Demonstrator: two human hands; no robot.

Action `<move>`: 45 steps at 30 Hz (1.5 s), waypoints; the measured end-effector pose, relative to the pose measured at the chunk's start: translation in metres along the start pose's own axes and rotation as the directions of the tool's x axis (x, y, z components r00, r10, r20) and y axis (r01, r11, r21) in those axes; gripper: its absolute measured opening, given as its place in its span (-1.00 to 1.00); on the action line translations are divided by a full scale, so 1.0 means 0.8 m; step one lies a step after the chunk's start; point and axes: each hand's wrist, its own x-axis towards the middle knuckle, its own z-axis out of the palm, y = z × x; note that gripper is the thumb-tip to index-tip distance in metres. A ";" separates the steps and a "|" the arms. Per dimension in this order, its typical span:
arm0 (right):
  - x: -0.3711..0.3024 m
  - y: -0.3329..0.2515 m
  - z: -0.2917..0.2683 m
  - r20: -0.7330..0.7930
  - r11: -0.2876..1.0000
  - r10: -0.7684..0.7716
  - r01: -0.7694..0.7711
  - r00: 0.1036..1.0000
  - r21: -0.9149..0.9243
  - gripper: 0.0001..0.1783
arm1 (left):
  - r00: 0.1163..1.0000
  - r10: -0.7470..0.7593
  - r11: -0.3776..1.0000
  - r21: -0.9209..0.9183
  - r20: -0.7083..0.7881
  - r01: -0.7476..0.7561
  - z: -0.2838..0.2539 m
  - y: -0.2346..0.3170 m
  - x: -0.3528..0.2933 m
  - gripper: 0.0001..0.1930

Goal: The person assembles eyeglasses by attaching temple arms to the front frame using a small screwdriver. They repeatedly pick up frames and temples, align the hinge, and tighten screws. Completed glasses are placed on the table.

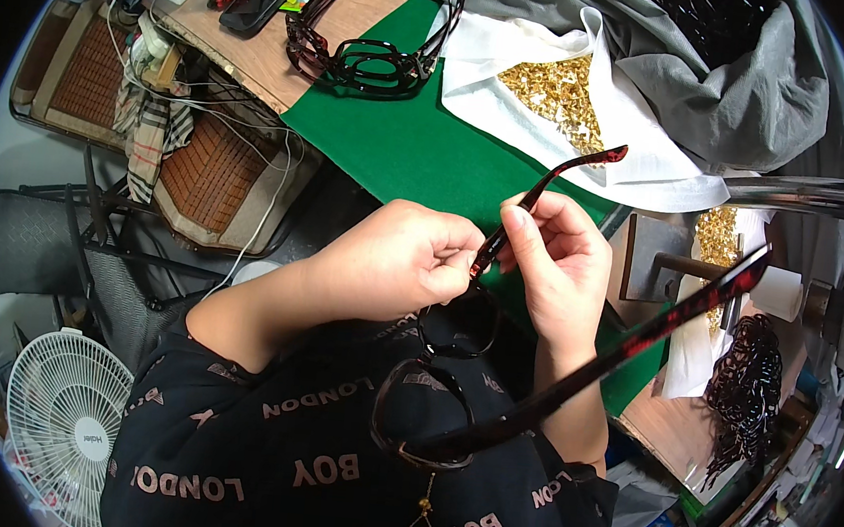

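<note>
My left hand [397, 259] is closed, thumb and fingers pinching a dark red tortoiseshell eyeglass frame [572, 389] near the hinge of its far temple. With thumb and fingertips, my right hand [558, 258] grips the same temple a little further along, toward its curved tip. The frame's lens rims hang below my hands in front of my dark printed shirt. Its other temple sticks out to the right, passing over my right forearm. My fingers hide the hinge itself.
Several dark eyeglass frames [374, 67] lie stacked on the green mat [381, 155]. Small gold-coloured metal parts [562, 93] are heaped on white cloth [651, 173]. On the right, dark temple pieces [747, 387] are piled beside a metal fixture [678, 266]. A fan [67, 423] stands lower left, below woven-seat chairs [214, 170].
</note>
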 end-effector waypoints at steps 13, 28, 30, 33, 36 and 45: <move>0.007 0.001 -0.001 0.102 0.972 0.117 -0.135 0.988 0.193 -0.84 | 0.951 -0.240 0.921 -0.265 0.195 0.287 -0.011 0.012 0.001 -0.81; 0.011 0.003 -0.002 0.098 0.955 0.236 -0.249 0.967 0.159 -0.85 | 0.954 -0.192 0.901 -0.342 0.232 0.265 -0.012 0.008 -0.004 -0.78; 0.012 0.007 -0.002 0.119 0.955 0.205 -0.225 0.972 0.193 -0.85 | 0.958 -0.183 0.904 -0.346 0.221 0.253 -0.011 0.010 -0.005 -0.77; 0.012 0.009 -0.002 0.145 0.950 0.173 -0.204 0.974 0.237 -0.86 | 0.959 -0.178 0.920 -0.308 0.220 0.242 -0.012 0.012 -0.005 -0.77; 0.013 0.008 -0.002 0.144 0.947 0.175 -0.206 0.974 0.247 -0.85 | 0.962 -0.186 0.926 -0.292 0.201 0.240 -0.011 0.012 -0.005 -0.77; 0.012 -0.011 -0.017 -0.212 0.921 -0.312 0.239 0.926 -0.307 -0.90 | 0.977 0.165 0.919 -0.338 -0.133 -0.201 -0.044 -0.015 -0.004 -0.25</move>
